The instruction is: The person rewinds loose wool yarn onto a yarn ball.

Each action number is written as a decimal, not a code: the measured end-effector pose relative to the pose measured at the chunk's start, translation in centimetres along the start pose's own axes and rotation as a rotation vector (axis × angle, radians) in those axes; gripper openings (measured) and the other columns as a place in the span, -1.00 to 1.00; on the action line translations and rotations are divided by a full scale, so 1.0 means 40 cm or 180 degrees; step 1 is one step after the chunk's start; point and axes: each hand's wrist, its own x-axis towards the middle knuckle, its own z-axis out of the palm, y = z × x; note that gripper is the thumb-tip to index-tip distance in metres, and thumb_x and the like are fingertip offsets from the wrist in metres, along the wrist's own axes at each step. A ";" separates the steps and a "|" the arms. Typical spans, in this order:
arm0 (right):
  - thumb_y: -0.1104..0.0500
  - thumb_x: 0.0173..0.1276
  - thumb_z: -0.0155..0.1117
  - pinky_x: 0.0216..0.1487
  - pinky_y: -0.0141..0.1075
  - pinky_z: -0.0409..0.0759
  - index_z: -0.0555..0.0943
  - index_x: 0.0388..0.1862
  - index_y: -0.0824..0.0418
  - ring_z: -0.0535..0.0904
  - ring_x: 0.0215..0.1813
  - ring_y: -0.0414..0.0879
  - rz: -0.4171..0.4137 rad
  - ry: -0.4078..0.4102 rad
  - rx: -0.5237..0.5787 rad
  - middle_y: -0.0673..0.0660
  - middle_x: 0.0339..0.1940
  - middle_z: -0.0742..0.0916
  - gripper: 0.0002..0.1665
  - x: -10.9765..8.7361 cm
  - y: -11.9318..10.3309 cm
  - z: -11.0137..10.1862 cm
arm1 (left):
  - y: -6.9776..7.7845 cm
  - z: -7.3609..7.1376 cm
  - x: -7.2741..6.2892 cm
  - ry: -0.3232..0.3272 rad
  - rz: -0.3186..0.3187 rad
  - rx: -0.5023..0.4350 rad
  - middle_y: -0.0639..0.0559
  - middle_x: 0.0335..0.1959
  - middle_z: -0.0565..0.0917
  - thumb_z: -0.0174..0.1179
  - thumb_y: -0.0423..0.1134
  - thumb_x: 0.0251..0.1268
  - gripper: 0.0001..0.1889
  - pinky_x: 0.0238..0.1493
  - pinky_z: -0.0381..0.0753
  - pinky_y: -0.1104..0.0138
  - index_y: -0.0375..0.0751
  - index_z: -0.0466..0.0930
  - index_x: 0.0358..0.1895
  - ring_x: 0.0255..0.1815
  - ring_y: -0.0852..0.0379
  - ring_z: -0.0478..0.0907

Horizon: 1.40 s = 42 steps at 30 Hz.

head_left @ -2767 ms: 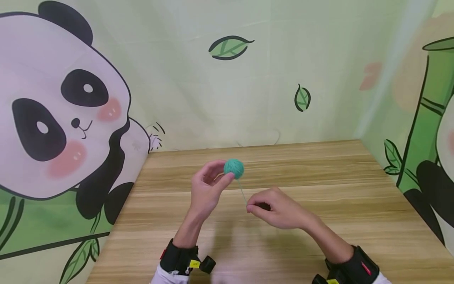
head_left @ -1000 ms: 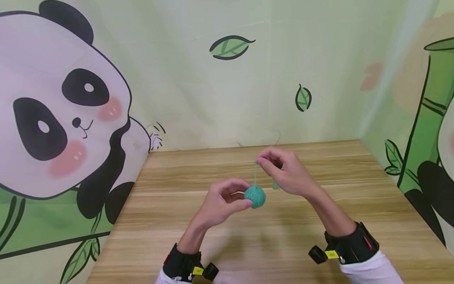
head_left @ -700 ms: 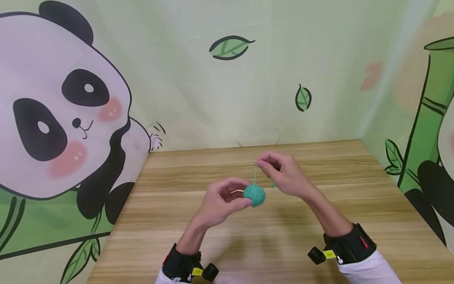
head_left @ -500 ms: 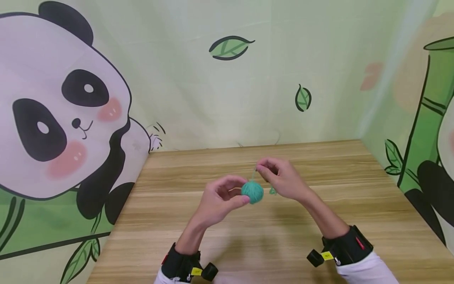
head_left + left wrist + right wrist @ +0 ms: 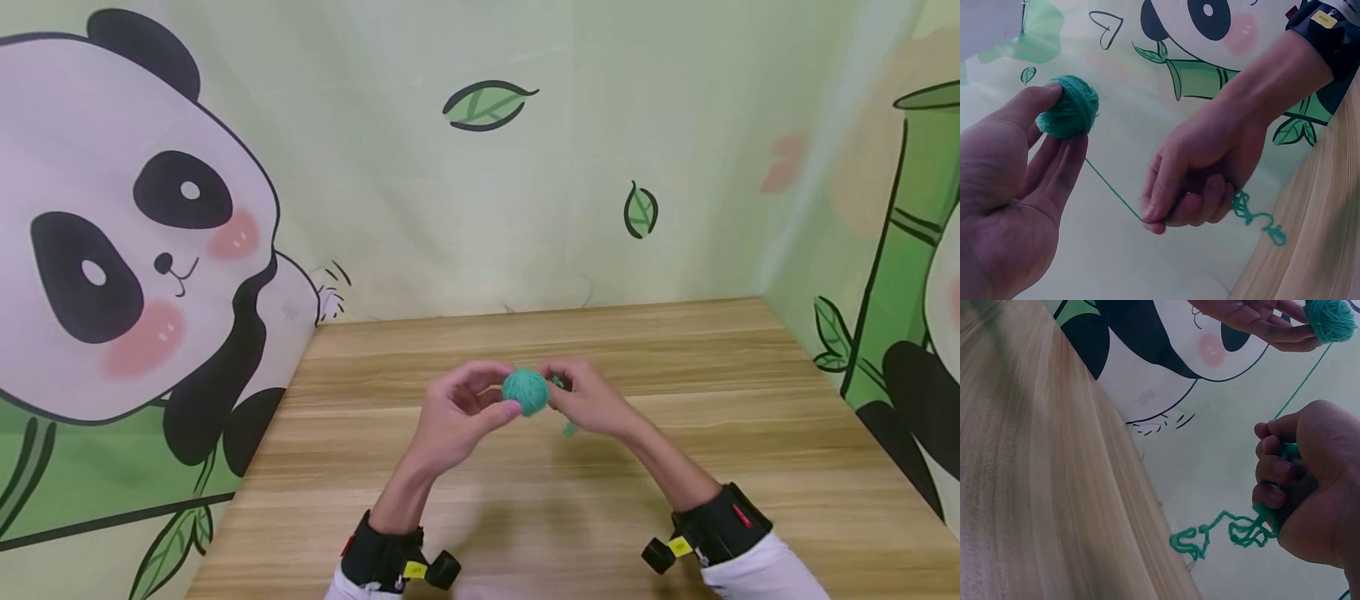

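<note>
Teal-green round ball of wound yarn (image 5: 527,392): was held up in the air above the brown wood-grain tabletop (image 5: 300,467), pinched in the bare left hand (image 5: 450,421), thumb on one side and fingers on the other. Saw a thin teal-green strand (image 5: 1114,189) run taut from near the ball's underside to the bare right hand (image 5: 588,400). Found that one curled, strand nipped between thumb and forefinger, more yarn bunched in the palm. Noted a crinkled, looped teal-green tangle of yarn (image 5: 1260,528) dangling from the little-finger side, apparently hanging free. Placed both hands close together in the head view, yet apart in the wrist views, strand spanning the gap.

Judged the step as winding: wrapping the strand onto the ball, with loose yarn left to take up. Couldn't rule out unwinding from one moment. Called, on that reading, for carrying the right hand around the ball under light tension, feeding slack from the palm and keeping the left pinch firm but soft. Seemed at risk of snagging at the kinked tangle.

Logged farther out: black wrist straps (image 5: 386,546), white sleeves (image 5: 765,571), then a pale green printed cloth backdrop (image 5: 570,150) with a large black-and-white panda (image 5: 75,150) and outlined green leaves (image 5: 487,106).
</note>
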 end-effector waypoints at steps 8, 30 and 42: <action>0.20 0.77 0.25 -0.49 -0.45 0.38 0.81 -0.13 0.13 0.35 -0.52 -0.29 -0.0064 -0.0196 -0.0059 -0.05 -0.54 0.51 -0.76 -0.013 0.018 0.020 | 0.000 -0.009 0.016 0.0443 0.0029 0.0103 0.20 0.13 0.87 0.45 -0.52 0.48 -0.58 0.26 0.88 0.34 -0.62 0.59 0.29 0.14 0.28 0.84; 0.22 0.75 0.27 -0.41 -0.56 0.45 0.79 -0.24 0.07 0.34 -0.46 -0.51 -0.1004 -0.0921 -0.0636 -0.14 -0.52 0.60 -0.72 -0.094 -0.077 0.054 | -0.019 -0.022 0.033 0.1040 -0.0078 0.0271 0.15 0.09 0.86 0.46 -0.53 0.44 -0.59 0.33 0.88 0.25 -0.47 0.65 0.29 0.15 0.19 0.85; 0.27 0.73 0.28 -0.45 -0.57 0.40 0.78 -0.21 0.06 0.32 -0.45 -0.53 -0.1339 -0.0824 -0.0560 -0.09 -0.53 0.60 -0.74 -0.118 -0.197 0.005 | -0.046 -0.027 0.029 0.1073 -0.0025 0.0368 0.19 0.06 0.87 0.47 -0.58 0.41 -0.61 0.23 0.90 0.31 -0.49 0.67 0.25 0.09 0.23 0.87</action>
